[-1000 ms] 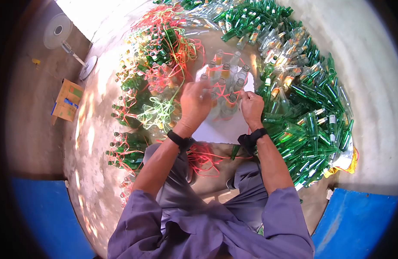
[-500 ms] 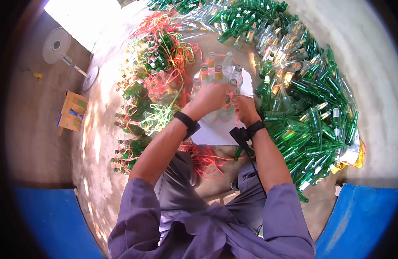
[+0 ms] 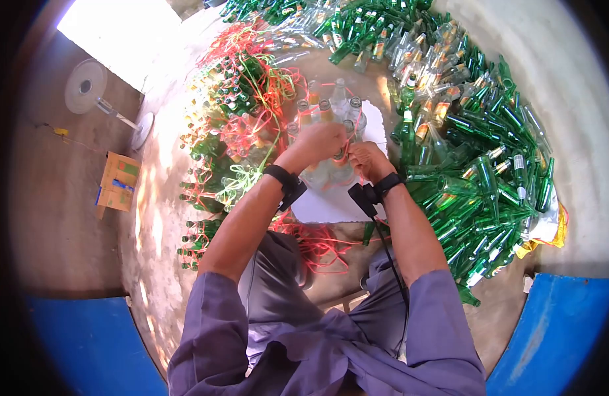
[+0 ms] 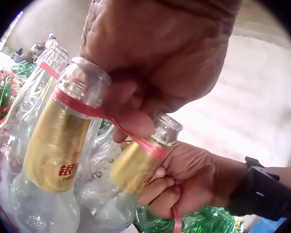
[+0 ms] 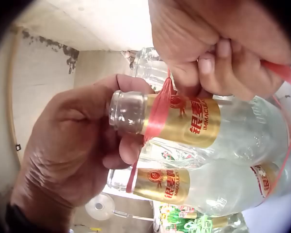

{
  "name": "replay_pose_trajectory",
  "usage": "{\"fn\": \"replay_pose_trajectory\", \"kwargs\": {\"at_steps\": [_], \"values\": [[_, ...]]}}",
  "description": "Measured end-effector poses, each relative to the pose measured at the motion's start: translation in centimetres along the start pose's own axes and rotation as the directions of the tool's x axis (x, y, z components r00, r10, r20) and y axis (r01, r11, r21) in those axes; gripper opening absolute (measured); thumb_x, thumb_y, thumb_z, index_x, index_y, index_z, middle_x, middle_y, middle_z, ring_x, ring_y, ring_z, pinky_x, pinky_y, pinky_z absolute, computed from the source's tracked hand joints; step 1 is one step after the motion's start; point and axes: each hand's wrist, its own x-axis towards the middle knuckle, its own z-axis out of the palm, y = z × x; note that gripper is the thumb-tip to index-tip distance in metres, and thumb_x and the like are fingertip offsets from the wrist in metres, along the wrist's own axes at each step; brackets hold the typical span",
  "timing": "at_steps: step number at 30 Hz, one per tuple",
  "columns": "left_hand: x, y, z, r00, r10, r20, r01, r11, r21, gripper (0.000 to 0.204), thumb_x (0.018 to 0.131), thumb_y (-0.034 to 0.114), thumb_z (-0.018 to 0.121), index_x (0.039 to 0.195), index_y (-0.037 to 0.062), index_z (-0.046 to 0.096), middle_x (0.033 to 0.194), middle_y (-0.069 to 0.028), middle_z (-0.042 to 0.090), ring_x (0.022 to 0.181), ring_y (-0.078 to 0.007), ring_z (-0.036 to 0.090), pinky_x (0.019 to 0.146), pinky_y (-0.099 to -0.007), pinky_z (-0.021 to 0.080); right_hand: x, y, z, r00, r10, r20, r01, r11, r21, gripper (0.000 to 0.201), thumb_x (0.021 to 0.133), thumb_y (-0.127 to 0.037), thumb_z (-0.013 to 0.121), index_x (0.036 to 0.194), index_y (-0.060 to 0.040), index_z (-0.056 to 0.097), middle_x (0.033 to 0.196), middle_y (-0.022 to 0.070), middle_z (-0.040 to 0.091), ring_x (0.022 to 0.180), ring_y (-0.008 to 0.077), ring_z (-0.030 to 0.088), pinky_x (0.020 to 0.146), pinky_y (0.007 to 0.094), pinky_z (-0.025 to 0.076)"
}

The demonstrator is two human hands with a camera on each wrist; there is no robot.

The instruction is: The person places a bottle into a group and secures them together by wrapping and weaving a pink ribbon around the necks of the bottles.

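Clear bottles with gold neck labels point(image 4: 58, 145) stand grouped on a white board point(image 3: 324, 208), red strap point(image 4: 80, 106) running round their necks. My left hand point(image 3: 321, 142) point(image 4: 160, 53) is over the near right of the group; in the right wrist view its thumb and a finger curl round one bottle's neck point(image 5: 128, 111), beside the strap point(image 5: 157, 114). My right hand point(image 3: 370, 160) point(image 5: 228, 48) is just right of it, fingers curled round the strap, a red tail point(image 5: 283, 73) coming out of the fist. The left fingertips are partly hidden behind that neck.
Loose green and clear bottles point(image 3: 479, 191) are heaped on the right and far side. Strapped bundles point(image 3: 235, 132) stand at the left, with loose red strap point(image 3: 321, 247) near my legs. A fan point(image 3: 86, 87) and a cardboard box point(image 3: 118, 181) are further left.
My left hand has moved right and down from the left side of the bottle group to beside my right hand. My right hand has shifted slightly left, and the head view has turned a little.
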Motion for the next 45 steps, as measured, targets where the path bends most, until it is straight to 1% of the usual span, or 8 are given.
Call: {"fn": "replay_pose_trajectory", "kwargs": {"at_steps": [10, 20, 24, 29, 32, 34, 37, 45], "values": [[0.0, 0.0, 0.1, 1.000, -0.027, -0.007, 0.024, 0.957, -0.288, 0.017, 0.080, 0.004, 0.054, 0.087, -0.0001, 0.069, 0.080, -0.0109, 0.070, 0.080, -0.0206, 0.069, 0.076, -0.0340, 0.052, 1.6, 1.4, -2.0, 0.986, -0.013, 0.168, -0.012, 0.989, 0.150, 0.012, 0.088, -0.015, 0.068, 0.084, -0.0030, 0.066, 0.073, -0.0027, 0.056, 0.055, 0.0067, 0.047, 0.048, 0.0216, 0.033], [-0.9, 2.1, -2.0, 0.997, -0.074, -0.012, 0.070, 0.979, -0.191, 0.016, 0.077, 0.007, 0.058, 0.087, 0.0048, 0.071, 0.078, -0.0085, 0.068, 0.072, -0.0209, 0.067, 0.069, -0.0353, 0.052, -2.9, -1.7, 0.4, 0.998, -0.060, 0.026, 0.063, 0.988, -0.142, 0.017, 0.083, -0.019, 0.073, 0.075, -0.0090, 0.062, 0.066, -0.0057, 0.048, 0.053, 0.0054, 0.041, 0.046, 0.0222, 0.029], [-1.0, 1.6, -2.8, 0.985, -0.136, -0.102, 0.125, 0.986, -0.107, 0.018, 0.076, 0.015, 0.063, 0.091, 0.0103, 0.073, 0.082, -0.0124, 0.072, 0.078, -0.0312, 0.070, 0.071, -0.0419, 0.053, -3.8, -2.3, 1.3, 0.996, -0.070, -0.055, 0.056, 0.973, -0.223, 0.020, 0.084, -0.020, 0.074, 0.073, -0.0087, 0.061, 0.063, -0.0060, 0.047, 0.052, 0.0054, 0.041, 0.045, 0.0226, 0.029], [-1.9, 0.3, -4.1, 0.979, -0.178, -0.095, 0.168, 0.980, -0.109, 0.018, 0.074, 0.011, 0.064, 0.088, 0.0042, 0.073, 0.077, -0.0105, 0.069, 0.071, -0.0213, 0.067, 0.067, -0.0350, 0.052, -4.4, -2.6, 2.2, 0.988, -0.141, -0.065, 0.123, 0.966, -0.227, 0.022, 0.084, -0.022, 0.074, 0.073, -0.0060, 0.062, 0.062, -0.0056, 0.047, 0.048, 0.0053, 0.038, 0.044, 0.0230, 0.028], [-2.2, -0.5, -4.4, 0.984, -0.134, -0.118, 0.118, 0.985, -0.129, 0.017, 0.074, 0.010, 0.063, 0.086, 0.0016, 0.072, 0.075, -0.0119, 0.069, 0.071, -0.0217, 0.067, 0.067, -0.0350, 0.052, -3.8, -2.3, 2.1, 0.982, -0.181, -0.054, 0.156, 0.938, -0.310, 0.022, 0.084, -0.022, 0.072, 0.076, -0.0033, 0.066, 0.059, -0.0060, 0.046, 0.049, 0.0049, 0.038, 0.044, 0.0241, 0.028], [-2.2, -1.1, -4.3, 0.975, -0.157, -0.159, 0.144, 0.986, -0.087, 0.015, 0.076, 0.012, 0.062, 0.084, 0.0043, 0.073, 0.080, -0.0186, 0.070, 0.079, -0.0373, 0.069, 0.073, -0.0446, 0.053, -4.0, -2.3, 2.6, 0.976, -0.206, -0.068, 0.170, 0.921, -0.351, 0.021, 0.084, -0.021, 0.071, 0.076, -0.0020, 0.068, 0.058, -0.0060, 0.046, 0.049, 0.0044, 0.037, 0.044, 0.0247, 0.027], [-1.9, -2.2, -3.6, 0.941, -0.136, -0.309, 0.101, 0.986, -0.129, 0.016, 0.076, 0.008, 0.060, 0.085, 0.0036, 0.073, 0.082, -0.0192, 0.070, 0.082, -0.0379, 0.069, 0.075, -0.0450, 0.054, -3.5, -2.2, 2.4, 0.966, -0.250, -0.067, 0.202, 0.890, -0.410, 0.020, 0.084, -0.018, 0.068, 0.077, 0.0013, 0.071, 0.057, -0.0049, 0.048, 0.051, 0.0043, 0.038, 0.045, 0.0258, 0.028], [-0.8, -2.6, -3.7, 0.919, -0.233, -0.318, 0.226, 0.972, -0.059, 0.015, 0.076, 0.011, 0.063, 0.086, 0.0106, 0.076, 0.084, -0.0142, 0.072, 0.081, -0.0331, 0.070, 0.074, -0.0420, 0.055, -3.3, -2.0, 3.3, 0.930, -0.350, -0.116, 0.251, 0.832, -0.496, 0.022, 0.082, -0.013, 0.065, 0.078, 0.0074, 0.072, 0.060, -0.0001, 0.056, 0.057, 0.0078, 0.046, 0.050, 0.0302, 0.038]]}}
